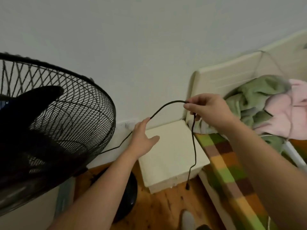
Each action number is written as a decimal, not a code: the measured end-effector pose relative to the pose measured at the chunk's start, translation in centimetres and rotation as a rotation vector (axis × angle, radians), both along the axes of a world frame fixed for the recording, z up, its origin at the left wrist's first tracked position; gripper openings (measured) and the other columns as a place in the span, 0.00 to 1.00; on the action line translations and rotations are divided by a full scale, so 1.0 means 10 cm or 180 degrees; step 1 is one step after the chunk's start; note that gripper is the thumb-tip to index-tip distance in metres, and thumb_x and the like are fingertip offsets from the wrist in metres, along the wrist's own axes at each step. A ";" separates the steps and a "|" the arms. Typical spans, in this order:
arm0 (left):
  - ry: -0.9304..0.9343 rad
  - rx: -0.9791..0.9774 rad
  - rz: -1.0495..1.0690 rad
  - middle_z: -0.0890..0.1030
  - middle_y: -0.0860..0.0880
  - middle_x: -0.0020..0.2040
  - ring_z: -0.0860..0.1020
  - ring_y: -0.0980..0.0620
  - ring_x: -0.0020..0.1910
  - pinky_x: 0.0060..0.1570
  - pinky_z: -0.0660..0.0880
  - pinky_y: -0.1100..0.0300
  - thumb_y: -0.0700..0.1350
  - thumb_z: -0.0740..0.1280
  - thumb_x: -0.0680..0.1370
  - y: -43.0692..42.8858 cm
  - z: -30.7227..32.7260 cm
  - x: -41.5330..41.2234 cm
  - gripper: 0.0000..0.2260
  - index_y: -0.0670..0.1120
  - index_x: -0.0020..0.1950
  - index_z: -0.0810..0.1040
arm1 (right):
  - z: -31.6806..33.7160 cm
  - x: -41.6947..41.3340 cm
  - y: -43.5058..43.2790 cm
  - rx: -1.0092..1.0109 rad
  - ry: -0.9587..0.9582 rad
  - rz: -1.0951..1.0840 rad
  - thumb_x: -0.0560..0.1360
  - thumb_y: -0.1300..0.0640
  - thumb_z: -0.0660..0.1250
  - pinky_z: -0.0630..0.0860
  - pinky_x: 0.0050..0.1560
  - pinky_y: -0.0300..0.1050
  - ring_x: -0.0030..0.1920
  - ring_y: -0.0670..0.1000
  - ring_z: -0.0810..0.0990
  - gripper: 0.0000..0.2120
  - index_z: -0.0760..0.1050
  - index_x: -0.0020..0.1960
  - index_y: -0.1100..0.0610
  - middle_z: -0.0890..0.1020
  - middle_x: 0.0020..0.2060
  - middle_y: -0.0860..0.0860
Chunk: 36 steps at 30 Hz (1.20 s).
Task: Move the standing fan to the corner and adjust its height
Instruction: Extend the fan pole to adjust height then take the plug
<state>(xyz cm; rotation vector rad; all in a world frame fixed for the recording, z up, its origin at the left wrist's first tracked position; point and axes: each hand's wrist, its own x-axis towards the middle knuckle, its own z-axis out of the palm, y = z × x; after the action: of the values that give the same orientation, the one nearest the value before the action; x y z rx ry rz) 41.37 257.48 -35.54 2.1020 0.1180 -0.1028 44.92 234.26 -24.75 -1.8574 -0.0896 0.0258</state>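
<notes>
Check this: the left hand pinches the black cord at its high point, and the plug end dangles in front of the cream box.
Wrong hand. In the head view the right hand pinches the black cord at its high point; the plug end does dangle in front of the cream box.

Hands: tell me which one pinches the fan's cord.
The right hand pinches the black cord at the top of its arc; the left hand only touches it with straight fingers.

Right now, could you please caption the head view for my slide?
Right hand pinches the cord; left hand touches it beside the fan.
</notes>
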 end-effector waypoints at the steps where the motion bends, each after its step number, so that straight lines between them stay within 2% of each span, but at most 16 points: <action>1: -0.0052 -0.0106 -0.0110 0.64 0.52 0.73 0.65 0.53 0.73 0.73 0.64 0.53 0.46 0.75 0.73 -0.12 0.06 0.08 0.37 0.53 0.78 0.61 | 0.05 0.09 -0.06 0.0042 -0.0030 0.0082 0.72 0.59 0.75 0.77 0.30 0.36 0.29 0.41 0.79 0.05 0.83 0.46 0.59 0.83 0.31 0.46; 3: -0.0277 -0.0107 -0.0210 0.62 0.58 0.73 0.63 0.59 0.73 0.72 0.62 0.59 0.51 0.77 0.71 -0.35 0.16 0.24 0.41 0.55 0.78 0.59 | 0.15 0.27 -0.19 0.0073 -0.0055 0.0276 0.71 0.58 0.76 0.75 0.28 0.35 0.27 0.41 0.78 0.05 0.83 0.45 0.59 0.82 0.28 0.45; 6: -0.0279 -0.0151 -0.0253 0.67 0.67 0.69 0.65 0.70 0.68 0.65 0.62 0.69 0.63 0.77 0.65 -0.56 0.34 0.42 0.42 0.62 0.74 0.62 | 0.21 0.48 -0.23 0.0123 -0.0011 0.0586 0.71 0.59 0.76 0.75 0.29 0.37 0.29 0.43 0.79 0.06 0.83 0.46 0.60 0.82 0.30 0.47; 9: -0.0056 -0.0318 -0.0277 0.73 0.67 0.66 0.68 0.73 0.67 0.65 0.65 0.67 0.68 0.76 0.62 -0.70 0.39 0.52 0.40 0.63 0.70 0.64 | 0.22 0.69 -0.18 0.0404 0.0078 0.0822 0.71 0.61 0.75 0.77 0.31 0.40 0.34 0.47 0.82 0.06 0.83 0.46 0.62 0.83 0.33 0.49; 12: 0.0033 -0.0488 -0.0133 0.78 0.61 0.62 0.73 0.67 0.65 0.68 0.69 0.59 0.64 0.76 0.66 -0.75 0.38 0.60 0.35 0.56 0.68 0.69 | 0.19 0.83 -0.04 0.0696 0.0180 0.0995 0.72 0.63 0.74 0.79 0.34 0.43 0.35 0.49 0.82 0.05 0.82 0.47 0.64 0.84 0.36 0.51; 16: -0.0021 -0.0646 0.0236 0.83 0.45 0.54 0.82 0.49 0.57 0.65 0.75 0.47 0.47 0.70 0.77 -0.77 0.43 0.69 0.11 0.47 0.58 0.77 | 0.08 0.93 0.16 0.0949 0.0342 0.1268 0.72 0.64 0.74 0.79 0.36 0.45 0.37 0.51 0.82 0.04 0.83 0.46 0.64 0.84 0.35 0.52; 18: -0.0017 -0.0662 0.0427 0.85 0.46 0.48 0.83 0.52 0.48 0.59 0.77 0.51 0.42 0.65 0.81 -0.75 0.43 0.76 0.03 0.46 0.53 0.79 | 0.02 0.99 0.21 0.1125 0.0408 0.1357 0.73 0.62 0.73 0.80 0.38 0.44 0.39 0.52 0.81 0.04 0.83 0.47 0.62 0.84 0.37 0.55; 19: -0.0018 -0.0716 0.0553 0.84 0.48 0.46 0.83 0.54 0.45 0.55 0.78 0.54 0.41 0.64 0.82 -0.74 0.43 0.80 0.05 0.47 0.51 0.79 | -0.03 1.04 0.22 0.1236 0.0409 0.1333 0.74 0.60 0.73 0.80 0.39 0.43 0.40 0.52 0.82 0.04 0.83 0.47 0.61 0.84 0.39 0.56; 21: -0.0048 -0.0993 0.0861 0.84 0.47 0.45 0.83 0.52 0.44 0.50 0.80 0.56 0.42 0.63 0.83 -0.70 0.45 0.85 0.07 0.47 0.49 0.80 | -0.18 1.12 0.19 0.1286 0.0433 0.0930 0.76 0.55 0.71 0.80 0.38 0.43 0.41 0.52 0.84 0.06 0.83 0.48 0.58 0.84 0.40 0.54; 23: -0.0085 -0.1388 0.1157 0.85 0.46 0.46 0.84 0.49 0.47 0.47 0.82 0.57 0.43 0.63 0.83 -0.64 0.44 0.91 0.07 0.47 0.49 0.81 | -0.45 1.19 0.13 0.1073 0.0834 0.0267 0.78 0.51 0.67 0.78 0.31 0.44 0.35 0.52 0.82 0.11 0.80 0.47 0.59 0.82 0.37 0.54; 25: -0.0116 -0.1708 0.1362 0.86 0.47 0.46 0.86 0.49 0.47 0.44 0.83 0.57 0.44 0.64 0.83 -0.57 0.44 0.99 0.08 0.46 0.50 0.82 | -0.78 1.17 0.10 0.0832 0.1670 -0.0086 0.80 0.51 0.62 0.75 0.26 0.44 0.28 0.53 0.78 0.12 0.75 0.47 0.61 0.79 0.35 0.57; 27: -0.0137 -0.1922 0.1453 0.87 0.48 0.45 0.86 0.49 0.47 0.43 0.83 0.58 0.44 0.64 0.83 -0.53 0.44 1.04 0.08 0.46 0.51 0.83 | -1.10 1.05 0.12 0.0610 0.2530 -0.0043 0.81 0.49 0.60 0.76 0.28 0.45 0.28 0.56 0.79 0.15 0.72 0.49 0.62 0.80 0.37 0.60; 29: -0.0114 -0.2068 0.1419 0.87 0.48 0.45 0.86 0.47 0.47 0.43 0.82 0.56 0.44 0.64 0.83 -0.46 0.44 1.10 0.08 0.45 0.51 0.83 | -1.35 0.95 0.21 0.0540 0.3035 0.0005 0.81 0.46 0.60 0.80 0.32 0.49 0.32 0.59 0.82 0.18 0.71 0.54 0.63 0.82 0.41 0.62; 32: -0.0040 -0.2281 0.1341 0.87 0.46 0.45 0.86 0.44 0.47 0.43 0.82 0.55 0.44 0.64 0.83 -0.33 0.41 1.13 0.08 0.45 0.51 0.82 | -1.58 0.91 0.39 0.0445 0.3275 0.0110 0.80 0.47 0.63 0.82 0.39 0.54 0.38 0.62 0.82 0.18 0.70 0.57 0.63 0.81 0.47 0.63; 36: 0.0073 -0.2885 0.1586 0.87 0.47 0.43 0.86 0.43 0.47 0.42 0.83 0.53 0.45 0.63 0.83 -0.15 0.38 1.17 0.09 0.42 0.53 0.81 | -1.72 0.94 0.62 0.0376 0.3428 -0.0022 0.73 0.60 0.72 0.82 0.43 0.56 0.37 0.62 0.80 0.10 0.75 0.49 0.65 0.75 0.45 0.62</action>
<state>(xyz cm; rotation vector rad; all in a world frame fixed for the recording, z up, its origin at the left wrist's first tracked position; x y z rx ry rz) 53.06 255.93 -31.73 1.1251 0.5030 0.1073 54.37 240.49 -42.00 -1.5136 0.6444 0.9729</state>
